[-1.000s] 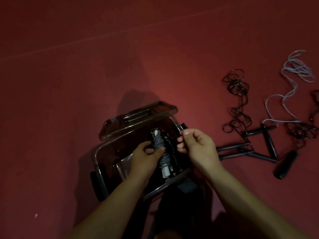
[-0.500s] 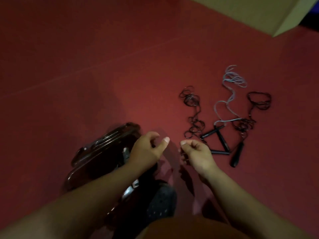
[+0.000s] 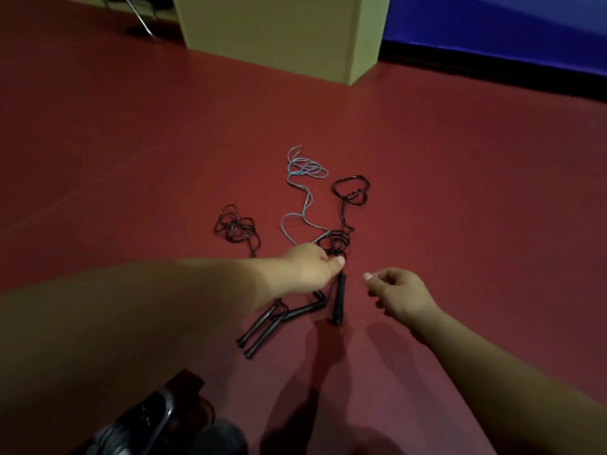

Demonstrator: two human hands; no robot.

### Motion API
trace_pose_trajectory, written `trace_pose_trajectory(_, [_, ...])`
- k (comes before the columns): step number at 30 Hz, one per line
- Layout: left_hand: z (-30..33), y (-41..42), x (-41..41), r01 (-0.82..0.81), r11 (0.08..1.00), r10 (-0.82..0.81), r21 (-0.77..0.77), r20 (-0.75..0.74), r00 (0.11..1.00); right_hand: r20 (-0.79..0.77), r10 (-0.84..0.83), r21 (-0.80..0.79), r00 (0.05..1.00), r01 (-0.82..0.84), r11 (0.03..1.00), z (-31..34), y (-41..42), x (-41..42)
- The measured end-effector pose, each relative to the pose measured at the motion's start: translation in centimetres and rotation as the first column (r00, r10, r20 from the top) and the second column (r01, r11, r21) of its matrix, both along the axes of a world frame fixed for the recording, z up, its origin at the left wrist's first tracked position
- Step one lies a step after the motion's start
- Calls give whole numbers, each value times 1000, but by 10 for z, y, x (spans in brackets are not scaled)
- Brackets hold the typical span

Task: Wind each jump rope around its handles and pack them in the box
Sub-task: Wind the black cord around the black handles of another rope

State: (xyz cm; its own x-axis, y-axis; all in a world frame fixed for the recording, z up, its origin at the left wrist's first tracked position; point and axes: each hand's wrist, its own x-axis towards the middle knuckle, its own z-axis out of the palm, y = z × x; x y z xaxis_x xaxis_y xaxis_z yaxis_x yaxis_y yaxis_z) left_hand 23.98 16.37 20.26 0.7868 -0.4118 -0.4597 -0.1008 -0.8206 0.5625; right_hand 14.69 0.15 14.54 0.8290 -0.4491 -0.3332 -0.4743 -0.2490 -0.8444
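Note:
Three unwound jump ropes lie on the red floor. A thin black rope (image 3: 235, 226) is tangled at the left, and its slim handles (image 3: 262, 326) lie nearer to me. A grey-blue rope (image 3: 302, 178) snakes through the middle. A thicker black rope (image 3: 351, 188) lies at the right, ending in a thick black handle (image 3: 338, 300). My left hand (image 3: 312, 267) reaches across and pinches that thicker black rope just above its handle. My right hand (image 3: 397, 293) hovers to the right of the handle with its fingers loosely curled and holds nothing. The dark box (image 3: 157, 418) sits at the bottom left, with a wound rope inside.
A yellow-green pillar (image 3: 279, 34) stands on the floor at the back, beside a blue wall (image 3: 492, 27). A metal chair leg (image 3: 141, 18) shows at the top left. Bare red floor (image 3: 460, 192) surrounds the ropes.
Both hands left the box, where a wound rope now stays. The view swung up and right. My left hand stretched out to the thick black rope, and my right hand followed beside it.

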Motion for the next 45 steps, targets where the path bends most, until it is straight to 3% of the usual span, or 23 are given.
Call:
trace_pose_trajectory(4, [-47,-43,16,34,997,-31,73,-41,999,-108,13,-43,994,-18,999,-41,-36,8])
trace_pose_trajectory(10, [-140,-77,32,-93,987,99,129,-43,994,-230,55,-36,972,-65,997,-104,-71,25])
trace_pose_trajectory(16, [-204,-81,37,-197,953,158,228,178,971,-252,-110,72,962,132,989,-167,-79,38])
trace_pose_trajectory(20, [-222,-69,28,-172,979,154,107,159,975,-269,-145,127,952,185,975,-194,-59,41])
trace_pose_trajectory(22, [-228,-58,16,-178,984,168,23,233,958,-270,-125,140,955,167,976,-204,-49,45])
trace_pose_trajectory(24, [-232,-46,9,-176,984,159,35,279,947,-272,-112,132,956,153,979,-209,-41,48])
trace_pose_trajectory(29, [-237,-34,13,-94,986,63,138,216,974,-260,-103,99,960,132,986,-210,-15,51])
trace_pose_trajectory(34, [-240,-40,17,-310,951,307,17,98,947,-275,-93,17,957,102,995,-202,7,53])
trace_pose_trajectory(37, [-246,-46,16,-496,864,486,-91,-107,867,-271,-69,18,960,77,997,-198,9,55])
trace_pose_trajectory(41, [-249,-58,17,-688,709,621,-156,-326,713,-264,-24,152,964,66,986,-200,3,51])
trace_pose_trajectory(45, [-246,-66,18,-688,705,609,-171,-351,711,-283,-1,300,959,89,950,-194,3,42])
